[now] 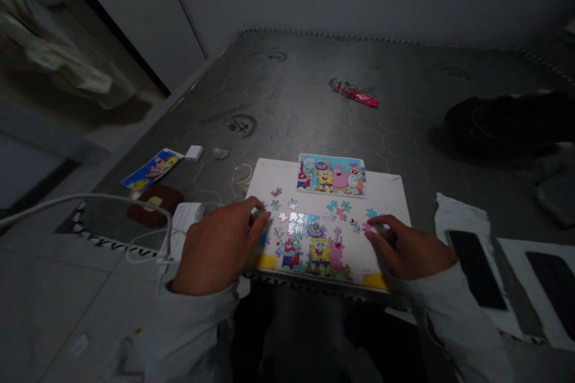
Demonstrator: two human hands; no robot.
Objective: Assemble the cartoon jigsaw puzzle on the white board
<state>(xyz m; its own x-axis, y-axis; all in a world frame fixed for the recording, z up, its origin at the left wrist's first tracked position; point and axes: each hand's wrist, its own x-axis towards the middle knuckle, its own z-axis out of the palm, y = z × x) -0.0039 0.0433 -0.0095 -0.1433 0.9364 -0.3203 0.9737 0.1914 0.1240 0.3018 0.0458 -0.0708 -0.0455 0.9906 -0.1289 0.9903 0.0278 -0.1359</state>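
A partly joined cartoon jigsaw puzzle (320,246) lies on a white board (278,173), with loose puzzle pieces (341,208) around its top and sides. My left hand (220,242) hovers over the board's left edge, thumb and forefinger slightly apart beside several loose pieces; nothing shows plainly between them. On the right, my right hand (411,245) has its thumb and forefinger pinched at a small pink puzzle piece (368,227), partly hidden by the fingertips. A printed picture card (331,176) of the same cartoon figures rests on the board's upper part.
Left of the board are a colourful packet (153,170), a brown pouch (155,204), a white charger with a cable (185,218) and clear round lids (242,173). A red wrapper (357,94) lies farther back. Two phones (477,268) and a dark bag (512,125) are at right.
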